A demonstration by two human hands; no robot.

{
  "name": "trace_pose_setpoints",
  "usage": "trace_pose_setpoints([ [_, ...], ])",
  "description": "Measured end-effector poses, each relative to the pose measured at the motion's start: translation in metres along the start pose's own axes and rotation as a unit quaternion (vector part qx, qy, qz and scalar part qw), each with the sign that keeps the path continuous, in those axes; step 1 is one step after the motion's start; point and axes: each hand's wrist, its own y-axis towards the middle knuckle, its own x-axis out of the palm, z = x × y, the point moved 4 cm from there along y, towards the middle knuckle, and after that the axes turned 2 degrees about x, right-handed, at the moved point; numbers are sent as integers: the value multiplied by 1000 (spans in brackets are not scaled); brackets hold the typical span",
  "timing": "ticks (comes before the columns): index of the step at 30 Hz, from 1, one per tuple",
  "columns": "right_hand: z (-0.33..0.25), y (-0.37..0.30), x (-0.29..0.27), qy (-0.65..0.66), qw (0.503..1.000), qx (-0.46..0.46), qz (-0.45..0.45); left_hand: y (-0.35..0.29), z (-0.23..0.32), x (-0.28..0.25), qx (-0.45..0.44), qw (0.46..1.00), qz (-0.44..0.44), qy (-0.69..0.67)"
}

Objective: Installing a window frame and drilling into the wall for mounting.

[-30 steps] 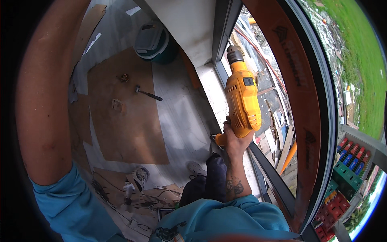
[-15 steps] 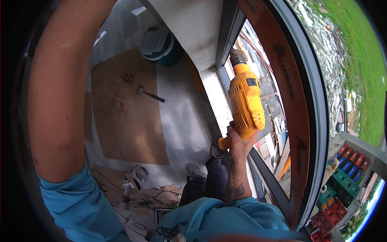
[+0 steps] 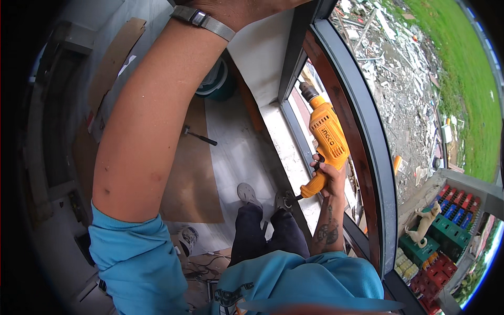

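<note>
My right hand grips a yellow power drill by its handle, with fingers by the trigger. The drill points up and slightly left, and its dark chuck is beside the grey window frame. Whether the bit touches the frame I cannot tell. My left arm stretches up across the view, a mesh-band wristwatch on its wrist. At the top edge my left hand reaches toward the upper frame; its fingers are out of sight.
A hammer lies on brown floor sheeting, with a lidded bucket beyond it. Cables trail near my feet. Outside the window are strewn rubble, grass, stacked crates and a pale dog.
My left arm has swung to the right, bringing the watch and part of the hand into view. The drill has turned in my right hand, showing more of its side.
</note>
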Motion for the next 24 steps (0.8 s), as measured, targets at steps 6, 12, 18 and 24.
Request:
trace_pose_setpoints([
  [6, 11, -40, 11, -71, 992, -77, 74, 9, 16, -23, -104, 944, -224, -219],
  [12, 9, -149, 47, -237, 954, -96, 155, 17, 3, -37, -102, 933, -136, -316],
  [18, -72, -272, 118, -290, 936, -145, 137, 21, -52, -70, -132, 888, -85, -433],
  [24, -157, -342, 144, -200, 925, -305, 107, 122, -128, -74, -171, 933, 29, -315],
])
